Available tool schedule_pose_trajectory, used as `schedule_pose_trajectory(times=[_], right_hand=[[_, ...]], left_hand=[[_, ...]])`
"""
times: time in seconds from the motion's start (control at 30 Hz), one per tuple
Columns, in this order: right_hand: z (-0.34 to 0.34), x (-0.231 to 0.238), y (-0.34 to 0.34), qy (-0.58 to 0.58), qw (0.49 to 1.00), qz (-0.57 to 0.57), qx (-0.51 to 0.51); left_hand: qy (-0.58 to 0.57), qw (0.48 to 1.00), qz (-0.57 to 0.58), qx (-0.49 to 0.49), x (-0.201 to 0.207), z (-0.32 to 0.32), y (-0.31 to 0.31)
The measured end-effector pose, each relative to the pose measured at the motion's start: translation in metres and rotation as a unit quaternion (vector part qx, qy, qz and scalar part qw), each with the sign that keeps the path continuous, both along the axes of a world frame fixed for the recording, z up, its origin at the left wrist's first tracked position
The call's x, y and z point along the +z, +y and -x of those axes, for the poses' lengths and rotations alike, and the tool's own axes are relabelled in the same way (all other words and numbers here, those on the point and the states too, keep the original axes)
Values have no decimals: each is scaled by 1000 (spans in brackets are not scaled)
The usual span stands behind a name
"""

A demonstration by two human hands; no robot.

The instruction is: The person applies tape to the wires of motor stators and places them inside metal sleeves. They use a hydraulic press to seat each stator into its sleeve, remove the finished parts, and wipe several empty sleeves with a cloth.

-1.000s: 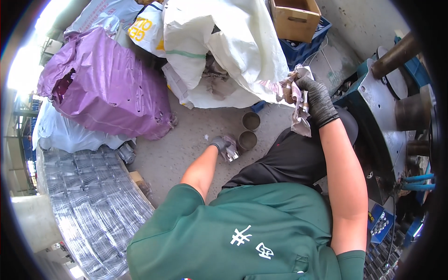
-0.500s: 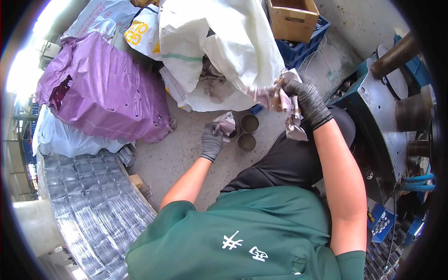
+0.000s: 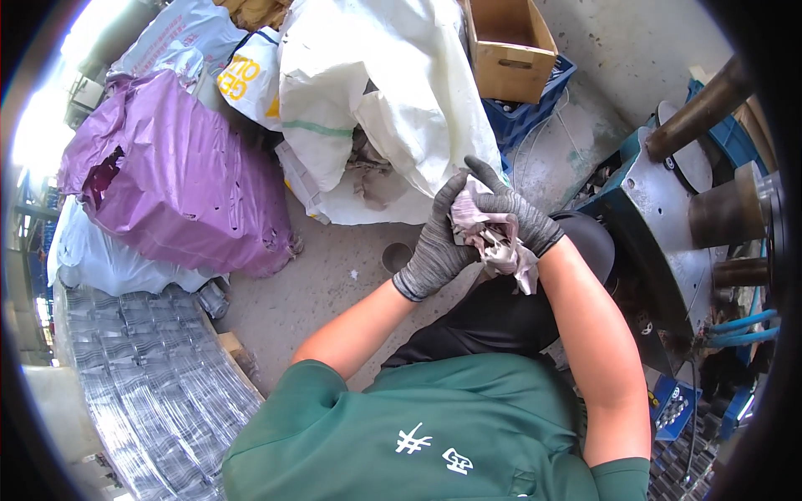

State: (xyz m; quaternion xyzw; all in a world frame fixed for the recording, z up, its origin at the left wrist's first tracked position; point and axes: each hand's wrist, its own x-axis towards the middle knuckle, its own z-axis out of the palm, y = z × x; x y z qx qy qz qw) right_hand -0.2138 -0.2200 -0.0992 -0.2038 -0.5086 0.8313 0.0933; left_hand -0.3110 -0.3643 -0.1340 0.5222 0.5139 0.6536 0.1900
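Observation:
Both my hands, in grey knit gloves, press a wad of crumpled paper (image 3: 491,227) between them, above my dark trouser leg. From the left, my left hand (image 3: 439,249) is cupped against the wad, while my right hand (image 3: 520,213) closes on it from the other side. Loose ends of the paper hang below the right palm. Beside my left wrist, a round metal cup (image 3: 396,255) stands on the concrete floor (image 3: 326,275). Just beyond my fingers lies a big white woven sack (image 3: 401,108), its torn opening showing more crumpled paper (image 3: 374,179).
A purple wrapped bundle (image 3: 180,179) stands at the left, above film-wrapped stacked metal parts (image 3: 159,367). Behind the sack, a wooden box (image 3: 514,50) sits on a blue crate (image 3: 526,125). A heavy machine with metal cylinders (image 3: 727,213) borders my right side.
My left hand has moved right and up from beside the cups to meet my right hand, which came left and down. The paper is now bunched between them; only one cup remains in sight.

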Motion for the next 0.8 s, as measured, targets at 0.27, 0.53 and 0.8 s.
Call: schedule_pose_trajectory(times=[0.27, 0.53, 0.8], right_hand=[[27, 3, -9, -42, 990, -133, 7], [30, -7, 20, -125, 932, -114, -321], [31, 2, 40, -211, 935, -65, -276]], left_hand=[[-420, 897, 130, 49, -63, 70, -38], [318, 823, 463, 83, -79, 219, 21], [198, 963, 143, 115, 38, 227, 161]])
